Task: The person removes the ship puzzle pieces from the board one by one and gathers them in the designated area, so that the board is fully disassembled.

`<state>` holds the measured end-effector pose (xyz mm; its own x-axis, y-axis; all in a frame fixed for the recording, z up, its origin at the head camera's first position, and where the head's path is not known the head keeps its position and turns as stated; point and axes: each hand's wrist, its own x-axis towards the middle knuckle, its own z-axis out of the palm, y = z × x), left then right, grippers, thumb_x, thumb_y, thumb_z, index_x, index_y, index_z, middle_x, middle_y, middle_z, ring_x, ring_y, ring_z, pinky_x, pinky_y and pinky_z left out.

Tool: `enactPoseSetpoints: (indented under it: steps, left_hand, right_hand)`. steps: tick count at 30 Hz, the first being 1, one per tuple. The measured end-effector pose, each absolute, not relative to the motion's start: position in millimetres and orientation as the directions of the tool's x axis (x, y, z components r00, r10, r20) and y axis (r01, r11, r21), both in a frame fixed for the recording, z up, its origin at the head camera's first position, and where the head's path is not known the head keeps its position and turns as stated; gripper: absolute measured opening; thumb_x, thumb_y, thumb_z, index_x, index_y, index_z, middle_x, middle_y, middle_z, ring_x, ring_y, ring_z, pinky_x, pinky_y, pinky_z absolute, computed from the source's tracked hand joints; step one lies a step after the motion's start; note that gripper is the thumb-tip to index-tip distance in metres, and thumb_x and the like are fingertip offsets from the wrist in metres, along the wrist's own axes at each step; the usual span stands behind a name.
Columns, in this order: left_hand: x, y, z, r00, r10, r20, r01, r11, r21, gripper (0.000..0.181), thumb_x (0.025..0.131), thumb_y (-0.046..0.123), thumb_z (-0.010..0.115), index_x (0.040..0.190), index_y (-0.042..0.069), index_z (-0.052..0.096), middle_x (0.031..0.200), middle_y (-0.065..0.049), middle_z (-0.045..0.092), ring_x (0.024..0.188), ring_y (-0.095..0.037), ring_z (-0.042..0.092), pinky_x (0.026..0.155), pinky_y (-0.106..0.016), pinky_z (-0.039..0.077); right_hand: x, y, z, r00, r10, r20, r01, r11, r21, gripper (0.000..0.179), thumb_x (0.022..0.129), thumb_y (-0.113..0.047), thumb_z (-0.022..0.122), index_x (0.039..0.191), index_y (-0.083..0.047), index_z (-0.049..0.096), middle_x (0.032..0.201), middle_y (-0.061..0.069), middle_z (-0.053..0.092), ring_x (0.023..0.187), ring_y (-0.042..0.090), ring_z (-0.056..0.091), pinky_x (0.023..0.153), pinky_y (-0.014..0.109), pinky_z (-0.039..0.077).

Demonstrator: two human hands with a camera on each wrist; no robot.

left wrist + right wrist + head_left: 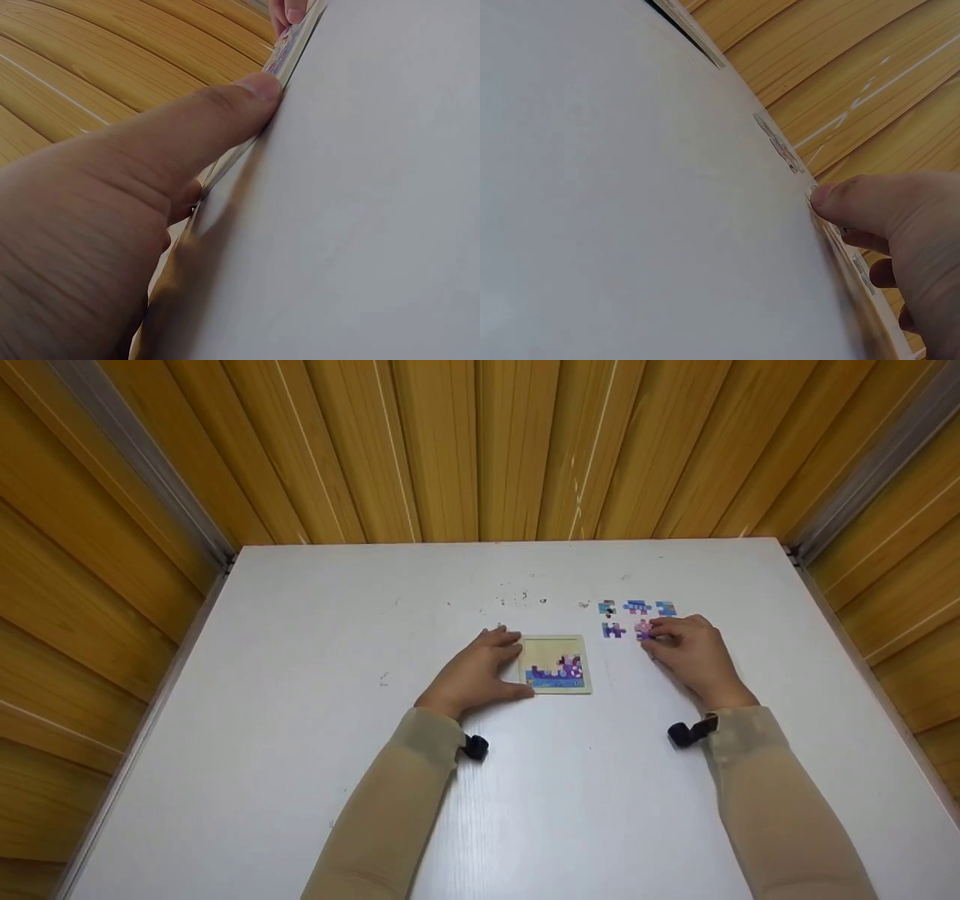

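Observation:
A square wooden puzzle tray (587,666) lies on the white table, its lower part filled with blue, purple and pink pieces. My left hand (480,669) grips the tray's left side, thumb at the near corner and fingers at the far left edge. In the left wrist view the thumb (259,88) presses along the tray's rim. To the right, my right hand (696,652) pinches a pink and purple jigsaw piece (643,630) between thumb and forefinger, low at the tabletop. In the right wrist view, the fingers mostly hide this piece.
Loose jigsaw pieces lie right of the tray: a purple one (613,630) beside the pinched piece, and a teal one (607,607), a blue one (637,606) and another blue one (666,608) behind. Yellow wood-look walls (480,450) border the table.

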<state>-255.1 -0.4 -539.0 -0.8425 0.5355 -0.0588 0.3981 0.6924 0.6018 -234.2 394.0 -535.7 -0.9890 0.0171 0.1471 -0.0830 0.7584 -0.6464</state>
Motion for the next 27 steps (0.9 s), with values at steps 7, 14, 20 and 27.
enactPoseSetpoints:
  steps: [7,14,20,27]
  left_hand:
    - [-254.5,0.2,-537.2,-0.846,0.53,-0.064,0.394,0.701,0.595,0.092,0.091,0.055,0.094,0.165,0.013,0.059,0.182,0.003,0.045,0.177,-0.025,0.027,0.147,-0.042,0.025]
    - [-253.9,0.7,-537.9,-0.843,0.534,-0.059,0.402,0.7,0.59,0.092,0.091,0.055,0.093,0.165,0.013,0.059,0.182,0.003,0.045,0.177,-0.025,0.028,0.146,-0.042,0.025]
    - [-254.1,0.9,-538.2,-0.84,0.539,-0.056,0.408,0.697,0.59,0.092,0.091,0.055,0.094,0.165,0.012,0.06,0.181,0.003,0.046,0.177,-0.024,0.028,0.147,-0.042,0.025]
    - [-254.3,0.5,-538.0,-0.84,0.54,-0.056,0.407,0.695,0.592,0.092,0.091,0.055,0.094,0.165,0.013,0.06,0.181,0.002,0.046,0.177,-0.024,0.028,0.147,-0.041,0.023]
  right_hand:
    - [-236.5,394.7,-535.0,-0.997,0.019,0.076,-0.033,0.775,-0.631,0.033,0.107,-0.023,0.081,0.133,-0.003,0.083,0.15,0.018,0.073,0.134,0.04,0.062,0.121,0.063,0.051]
    - [-235.8,393.9,-536.1,-0.998,0.011,0.069,-0.035,0.782,-0.622,0.033,0.108,-0.022,0.079,0.136,-0.003,0.081,0.152,0.018,0.073,0.135,0.041,0.062,0.122,0.064,0.051]
    - [-235.7,393.8,-536.2,-0.997,0.002,0.073,-0.043,0.792,-0.609,0.033,0.11,-0.021,0.077,0.137,-0.002,0.08,0.154,0.019,0.072,0.138,0.043,0.061,0.125,0.066,0.05]
    - [-237.1,394.3,-537.0,-0.997,-0.01,0.075,-0.054,0.793,-0.606,0.034,0.11,-0.022,0.076,0.137,-0.002,0.08,0.157,0.02,0.07,0.144,0.045,0.059,0.129,0.067,0.046]
